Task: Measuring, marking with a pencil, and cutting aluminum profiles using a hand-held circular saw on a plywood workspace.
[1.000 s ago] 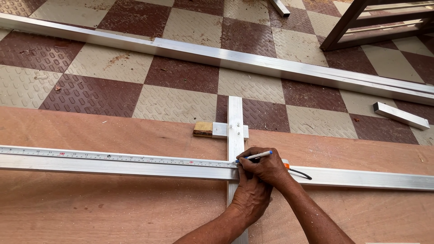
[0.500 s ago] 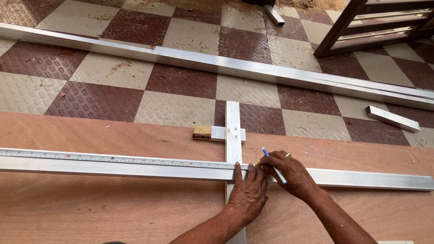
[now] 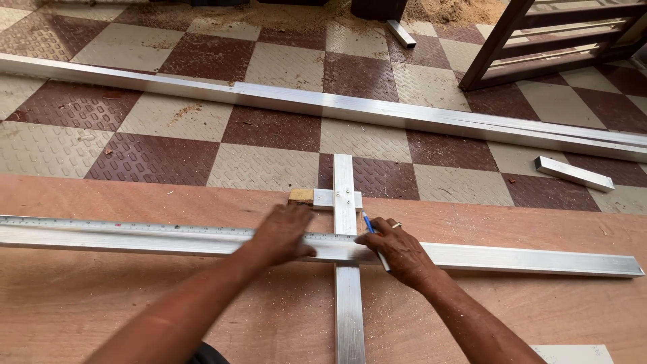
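— Left hand point(image 3: 283, 234)?
— Flat, palm down, fingers spread on the long metal ruler point(image 3: 135, 236) lying left to right across the plywood sheet point(image 3: 101, 303); grasping nothing.
— Right hand point(image 3: 399, 251)?
— Closed around a blue pen point(image 3: 367, 224), resting on the ruler just right of the metal square point(image 3: 345, 202).
— Hidden?
— Ruler-square crossing covered by both hands; pen mostly concealed; sheet cut off near.

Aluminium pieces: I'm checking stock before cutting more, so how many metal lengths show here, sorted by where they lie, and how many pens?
On the plywood sheet: 2, the long ruled bar and the square's blade crossing under it.
On the floor: 3, the long bar, a short offcut and a far offcut.
Pens: 1, the blue pen in the right hand.
Total: 6.
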